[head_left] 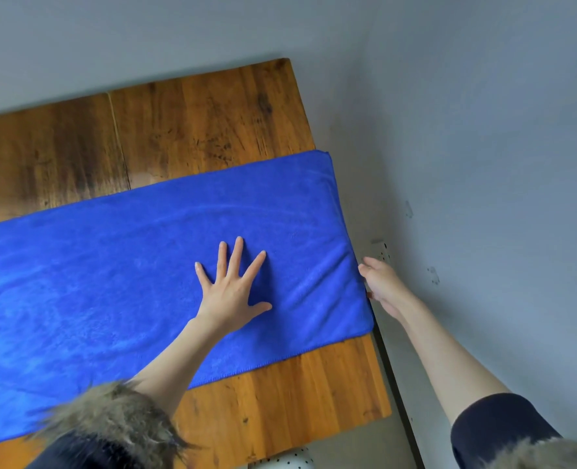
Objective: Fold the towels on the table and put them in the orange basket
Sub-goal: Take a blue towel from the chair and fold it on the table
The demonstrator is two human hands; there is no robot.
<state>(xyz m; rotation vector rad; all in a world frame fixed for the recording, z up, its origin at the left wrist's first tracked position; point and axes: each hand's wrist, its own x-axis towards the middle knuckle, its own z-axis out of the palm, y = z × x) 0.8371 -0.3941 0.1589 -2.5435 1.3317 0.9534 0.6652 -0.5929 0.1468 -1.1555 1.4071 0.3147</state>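
- Head view, only cam: blue microfiber towel (pixel 138 282) lies flat along the wooden desk (pixel 195 123), long way left-right. Its right short end reaches the desk's right edge and may hang slightly over; left end runs out of frame.
- Left hand (pixel 232 292): fingers straight and fanned wide, palm down on the towel, a bit in from its right end. Prob. there to pin the cloth so it won't slide while the other end gets worked.
- Right hand (pixel 381 286): at the towel's right short edge, off the desk's side, fingers curled toward the hem. Looks like it pinches or tugs the edge, but the contact is hidden by the cloth and hand itself, so can't tell if it really grips.
- Soft creases fan out btw the two hands, which fits a pull on that end against the pinned spot.
- Towel seems doubled lengthwise already (thick rounded far-right corner) – a judgement, not certain.
- Stage, my guess: smoothing/squaring before the next fold; early-to-mid for this towel.
- Orange basket: not in view. No other towels visible.
- Also seen: fur-trimmed dark sleeves (pixel 111 428) at bottom, grey wall (pixel 483 130) right of the desk, white wall socket (pixel 381 252) just behind the right hand.
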